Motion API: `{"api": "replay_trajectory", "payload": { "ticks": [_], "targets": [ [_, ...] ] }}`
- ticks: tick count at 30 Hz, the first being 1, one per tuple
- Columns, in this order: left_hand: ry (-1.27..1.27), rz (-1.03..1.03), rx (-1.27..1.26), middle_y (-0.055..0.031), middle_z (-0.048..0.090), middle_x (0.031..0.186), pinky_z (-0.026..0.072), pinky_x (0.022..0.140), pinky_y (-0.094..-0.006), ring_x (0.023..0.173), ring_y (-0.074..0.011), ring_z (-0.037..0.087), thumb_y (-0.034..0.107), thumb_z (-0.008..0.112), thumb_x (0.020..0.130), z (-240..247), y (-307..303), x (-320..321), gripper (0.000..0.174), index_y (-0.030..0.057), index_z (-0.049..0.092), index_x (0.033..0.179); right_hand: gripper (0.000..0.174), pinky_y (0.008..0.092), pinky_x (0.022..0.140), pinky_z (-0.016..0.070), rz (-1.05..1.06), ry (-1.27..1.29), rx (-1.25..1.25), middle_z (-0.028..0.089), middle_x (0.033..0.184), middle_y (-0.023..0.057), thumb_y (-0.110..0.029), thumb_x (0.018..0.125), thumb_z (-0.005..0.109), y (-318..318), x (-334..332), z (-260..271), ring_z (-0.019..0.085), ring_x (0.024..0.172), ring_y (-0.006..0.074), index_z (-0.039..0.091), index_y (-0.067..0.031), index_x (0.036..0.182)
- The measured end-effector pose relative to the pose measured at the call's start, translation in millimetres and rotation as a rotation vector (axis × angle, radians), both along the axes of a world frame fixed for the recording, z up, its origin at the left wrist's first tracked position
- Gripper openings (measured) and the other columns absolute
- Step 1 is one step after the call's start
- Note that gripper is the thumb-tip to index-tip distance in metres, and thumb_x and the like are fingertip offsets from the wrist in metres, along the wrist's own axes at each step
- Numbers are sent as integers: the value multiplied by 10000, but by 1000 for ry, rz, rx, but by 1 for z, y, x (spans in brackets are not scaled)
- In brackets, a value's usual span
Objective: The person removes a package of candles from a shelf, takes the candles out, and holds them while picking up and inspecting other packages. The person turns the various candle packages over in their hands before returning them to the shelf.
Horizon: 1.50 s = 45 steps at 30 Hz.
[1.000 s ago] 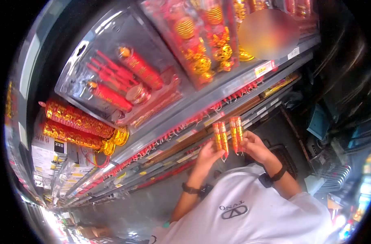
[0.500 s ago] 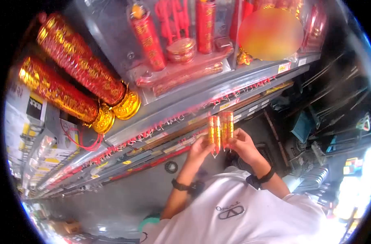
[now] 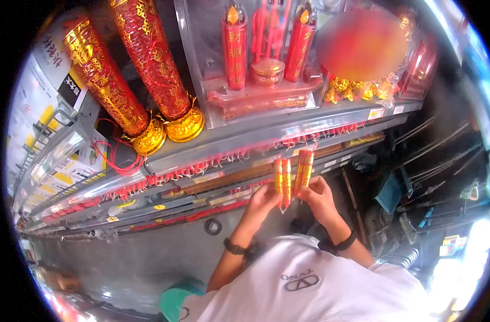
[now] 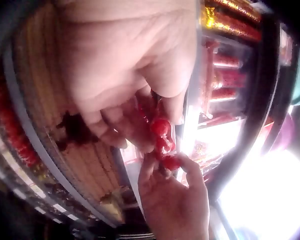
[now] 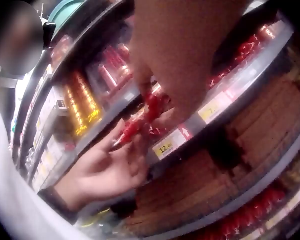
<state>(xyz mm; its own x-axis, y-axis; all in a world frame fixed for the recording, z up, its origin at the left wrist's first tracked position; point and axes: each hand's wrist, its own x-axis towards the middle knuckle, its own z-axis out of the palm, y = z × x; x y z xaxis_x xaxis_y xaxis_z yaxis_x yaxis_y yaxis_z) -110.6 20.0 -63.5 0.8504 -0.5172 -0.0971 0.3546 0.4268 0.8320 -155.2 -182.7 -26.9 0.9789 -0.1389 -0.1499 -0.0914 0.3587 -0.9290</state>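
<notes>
In the head view two pairs of slim red-and-gold candles stand nearly upright over the aisle, their white wick ends pointing down. My left hand (image 3: 264,197) pinches the left pair (image 3: 282,177) near its lower end. Just beside it, my right hand (image 3: 320,200) grips the right pair (image 3: 305,169), which leans slightly to the right. Seen from the left wrist, rounded red candle ends (image 4: 162,131) show between the fingers of both hands. The right wrist view has the red candles (image 5: 135,122) partly hidden behind the right hand (image 5: 182,80).
Ahead runs a grey shelf (image 3: 245,129) bearing two large red-and-gold cylinders (image 3: 151,53) on gold bases and a boxed set of red candles (image 3: 236,56). Lower shelves hold red goods with white strings. A teal stool-like object (image 3: 180,298) and a blue dustpan (image 3: 391,190) are lower down.
The head view has turned, bringing the large cylinders and boxed set further right and more upright. Both hands keep hold of their candle pairs, which have come closer together.
</notes>
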Motion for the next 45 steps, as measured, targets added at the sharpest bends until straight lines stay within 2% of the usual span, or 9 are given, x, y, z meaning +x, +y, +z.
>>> {"api": "replay_trajectory", "payload": {
  "ticks": [7,14,22,26,29,36,40,43,45],
  "targets": [
    [8,-38,12,-78,671,1184,514,930,-302,1041,-147,647,71,676,962,18,-11,4,396,0,539,1326,291,308,847,529,49,-39,-55,684,1043,81,-58,878,778,-29,-1,18,651,938,141,532,-47,1034],
    [-8,89,65,-79,670,1202,527,947,-307,1073,-149,649,54,681,955,9,-19,2,403,-4,536,1326,335,315,868,536,77,-58,-59,688,1037,83,-55,898,742,-62,0,27,662,947,155,536,-16,1158],
    [-59,180,267,-125,630,1270,523,955,-326,1104,-189,635,113,630,998,9,-15,3,446,8,480,1405,277,368,913,543,169,30,287,687,1045,100,-152,966,650,-92,3,36,678,943,198,550,-12,1182],
    [121,-6,-440,-208,609,1296,545,956,-377,1068,-273,668,45,511,1022,31,-10,-2,510,-22,363,1506,322,393,916,552,260,35,400,679,1127,159,-211,983,618,-103,2,43,691,991,273,547,-2,1218],
    [201,-30,-656,-216,596,1302,562,948,-393,1051,-269,666,42,529,1010,33,-12,-7,577,-29,306,1537,378,381,899,560,291,38,383,668,1166,187,-246,997,601,-109,0,45,691,993,287,533,10,1266],
    [309,-211,-1016,-143,588,1099,579,901,-420,948,-260,638,108,560,1002,21,-19,-5,621,-12,297,1551,453,399,906,570,340,36,391,658,1183,214,-256,1010,581,-119,-3,42,692,1015,305,494,48,1334],
    [259,-123,-755,-141,619,1167,565,887,-415,999,-263,637,112,569,1001,24,-20,-5,601,6,329,1542,336,420,913,581,334,33,390,666,1158,198,-216,1009,590,-119,-3,41,699,1018,309,531,20,1240],
    [123,52,-284,-141,630,1208,554,908,-404,1074,-247,640,70,590,988,24,-27,-6,558,-2,385,1502,293,423,884,596,296,37,315,678,1126,177,-164,979,645,-115,-5,47,702,1012,297,533,-3,1196],
    [9,101,-120,-109,630,1244,532,960,-365,1131,-200,633,39,616,977,30,-37,-3,485,3,455,1434,310,401,842,599,235,-26,265,686,1085,145,-102,932,708,-116,-4,40,699,977,249,524,-20,1168]
  ]
}}
